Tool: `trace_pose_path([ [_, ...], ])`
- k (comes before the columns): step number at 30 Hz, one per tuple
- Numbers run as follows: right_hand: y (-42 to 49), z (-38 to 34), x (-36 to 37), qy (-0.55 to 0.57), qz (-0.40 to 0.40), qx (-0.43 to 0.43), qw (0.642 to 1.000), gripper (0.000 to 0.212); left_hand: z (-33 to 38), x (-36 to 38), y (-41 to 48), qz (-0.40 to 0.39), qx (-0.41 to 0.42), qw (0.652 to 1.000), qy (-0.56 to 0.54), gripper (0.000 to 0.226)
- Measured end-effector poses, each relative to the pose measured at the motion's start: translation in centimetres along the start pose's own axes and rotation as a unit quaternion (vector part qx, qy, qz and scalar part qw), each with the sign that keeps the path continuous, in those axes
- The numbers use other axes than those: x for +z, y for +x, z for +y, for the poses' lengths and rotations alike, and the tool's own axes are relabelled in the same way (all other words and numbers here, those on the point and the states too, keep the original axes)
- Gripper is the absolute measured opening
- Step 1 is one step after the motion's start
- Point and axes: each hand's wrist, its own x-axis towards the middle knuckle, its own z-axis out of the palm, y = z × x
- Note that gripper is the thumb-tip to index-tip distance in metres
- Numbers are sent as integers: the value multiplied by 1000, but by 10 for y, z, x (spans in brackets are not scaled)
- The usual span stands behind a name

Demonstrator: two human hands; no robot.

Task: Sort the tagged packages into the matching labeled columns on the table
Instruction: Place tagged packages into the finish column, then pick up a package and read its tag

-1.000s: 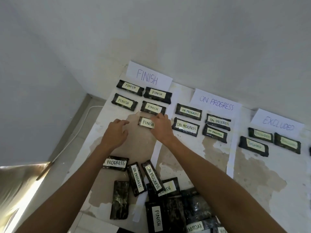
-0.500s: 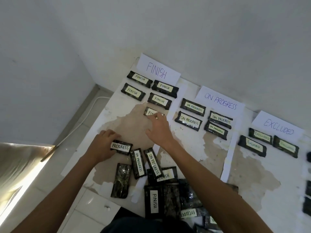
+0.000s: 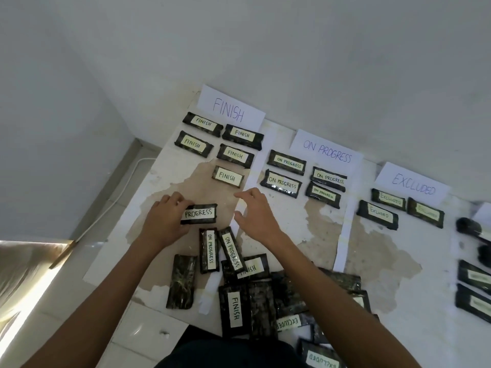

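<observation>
Glossy dark plastic-wrapped rectangular packages (image 3: 181,285) are seen with matt paper tags; the white table (image 3: 435,274) coating is peeled rough.

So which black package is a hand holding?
The package showing PROGRESS, gripped by the left hand. Every other package lies untouched; the right hand holds nothing.

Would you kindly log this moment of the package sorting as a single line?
phase: pick-up | left hand: grips PROGRESS-tagged package | right hand: open, holds nothing | FINISH sign: five FINISH packages below
</observation>
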Motion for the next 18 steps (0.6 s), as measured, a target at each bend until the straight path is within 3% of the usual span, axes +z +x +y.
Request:
trace_pose_path([
  [5,-15,20,-13,9,9,32,999,42,35,2,13,29,54,998,-15,59],
  [18,-43,86,-43,-24,55,167,984,46,143,34,98,-5,158,987,-2,54],
])
